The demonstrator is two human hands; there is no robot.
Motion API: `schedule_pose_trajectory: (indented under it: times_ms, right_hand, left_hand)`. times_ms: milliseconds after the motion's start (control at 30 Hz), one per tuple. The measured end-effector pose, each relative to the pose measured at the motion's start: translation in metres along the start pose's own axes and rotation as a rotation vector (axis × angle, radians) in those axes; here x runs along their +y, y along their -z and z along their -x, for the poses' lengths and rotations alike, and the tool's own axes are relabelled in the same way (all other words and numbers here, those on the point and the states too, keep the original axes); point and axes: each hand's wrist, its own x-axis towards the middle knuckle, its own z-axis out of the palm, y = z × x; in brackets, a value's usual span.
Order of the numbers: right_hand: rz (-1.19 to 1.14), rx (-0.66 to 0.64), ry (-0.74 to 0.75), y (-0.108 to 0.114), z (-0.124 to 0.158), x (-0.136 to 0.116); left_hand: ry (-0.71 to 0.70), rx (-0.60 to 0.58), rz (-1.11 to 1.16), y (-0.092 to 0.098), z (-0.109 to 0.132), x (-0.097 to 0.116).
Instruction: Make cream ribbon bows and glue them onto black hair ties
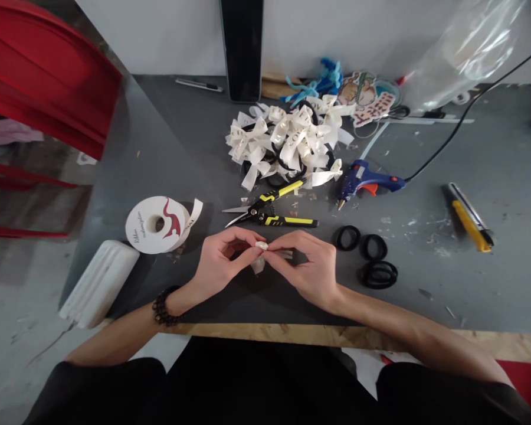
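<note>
Between my fingertips, close to the front of the table, is a short piece of white ribbon [258, 265], bunched at the top with a tail hanging below. My left hand [223, 255] pinches it from one side, thumb against forefinger. From the other side my right hand [307, 262] pinches the same ribbon. Just beyond the hands lie black and yellow pruning shears [265, 211] with their blades apart. A roll of printed white ribbon [148, 227] stands left of them. Several black hair ties [374, 247] rest to the right of my right hand.
A heap of white ribbon bows on black hair ties [292, 139] lies at the back. Beside it is a blue glue gun [367, 180] with its black cord. A yellow utility knife [469, 221] lies right; a white block [100, 283] sits at the left edge. A phone [243, 50] leans behind.
</note>
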Motion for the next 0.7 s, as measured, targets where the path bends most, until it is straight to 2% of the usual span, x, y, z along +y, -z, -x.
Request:
schedule_pose_trajectory:
  times_ms: [100,233,367,600,700]
  right_hand:
    - [-0.034,-0.045,-0.048,0.0003,0.0009,0.0004]
    - [-0.108,-0.128,-0.190,0.0013,0.0000,0.0009]
    - [-0.158,-0.128,-0.305,-0.0003,0.0005,0.0028]
    - [-0.181,-0.129,-0.274,-0.0016,0.0019,0.0011]
    - [-0.145,-0.101,-0.165,-0.0015,0.0013,0.0012]
  left_hand:
    - [-0.021,-0.043,0.023,0.0000,0.0003,0.0000]
    - [-0.015,-0.042,0.016,0.0009,-0.0003,-0.0005]
    - [-0.034,-0.031,-0.019,0.0030,-0.0015,-0.0026]
    - [-0.044,-0.047,-0.057,0.0011,0.0006,0.0005]
    - [-0.062,-0.062,-0.060,-0.0008,0.0019,0.0020]
